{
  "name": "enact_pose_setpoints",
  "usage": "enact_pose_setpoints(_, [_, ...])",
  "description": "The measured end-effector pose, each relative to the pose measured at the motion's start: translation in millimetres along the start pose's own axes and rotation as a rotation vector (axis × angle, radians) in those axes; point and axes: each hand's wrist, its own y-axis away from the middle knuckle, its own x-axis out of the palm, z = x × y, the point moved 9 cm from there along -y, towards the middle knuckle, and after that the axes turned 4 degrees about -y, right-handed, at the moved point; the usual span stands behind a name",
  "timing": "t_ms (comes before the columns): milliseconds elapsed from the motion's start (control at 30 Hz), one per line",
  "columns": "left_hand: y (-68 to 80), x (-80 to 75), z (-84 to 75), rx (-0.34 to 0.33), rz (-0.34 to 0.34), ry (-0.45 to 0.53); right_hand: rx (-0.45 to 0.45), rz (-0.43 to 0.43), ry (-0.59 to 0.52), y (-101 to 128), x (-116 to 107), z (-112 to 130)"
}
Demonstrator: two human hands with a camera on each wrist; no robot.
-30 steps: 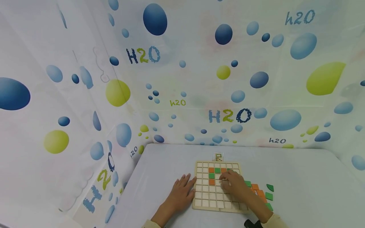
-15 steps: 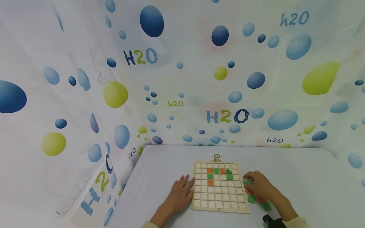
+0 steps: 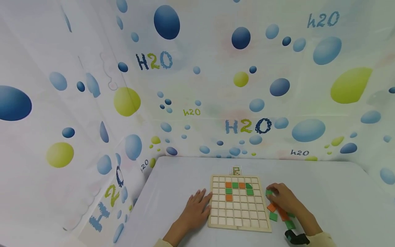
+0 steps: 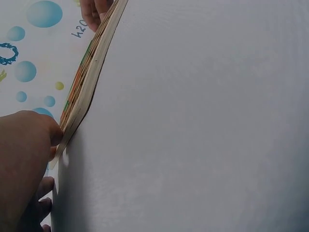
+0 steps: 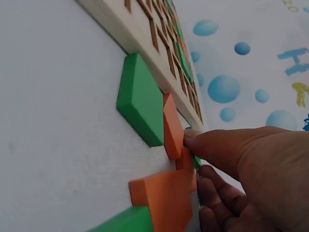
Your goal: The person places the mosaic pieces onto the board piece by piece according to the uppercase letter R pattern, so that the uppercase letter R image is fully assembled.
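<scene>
A wooden grid board point(image 3: 240, 228) lies on the table with orange and green tiles in some of its upper cells. My left hand point(image 3: 195, 211) rests flat at the board's left edge, fingers extended, thumb against the frame. To the right of the board, my right hand point(image 3: 283, 198) pinches a green tile point(image 3: 269, 192) between thumb and fingertips, close over the table. In the right wrist view the thumb and curled fingers hide most of that tile. Near it lie loose pieces, among them an orange tile point(image 5: 166, 198) and a green square tile point(image 5: 141, 100).
A small pattern card point(image 3: 236, 170) sits just beyond the board's far edge. Another green tile point(image 3: 290, 224) lies below the right hand, close to the black wrist strap point(image 3: 296, 237). A printed sheet with blue and lime spots hangs behind the white table point(image 3: 333, 199).
My right hand has left the board and moved right to the loose tiles, where it holds a green one. A green square shows below the rounded green piece. The left hand has stayed put.
</scene>
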Motion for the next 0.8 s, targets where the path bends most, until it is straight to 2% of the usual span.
enact_pose_setpoints(300, [0.2, -1.7, -1.4, 0.002, 0.007, -0.003, 0.004, 0.007, -0.011, 3, 0, -2])
enact_pose_setpoints(533, [0.5, -4.0, -1.5, 0.0, 0.008, 0.005, -0.062, -0.037, -0.008, 0, 4, 6])
enact_pose_setpoints(800, [-0.3, -2.4, -2.5, 0.007, 0.005, 0.019, -0.048, -0.018, -0.023, 2, 6, 12])
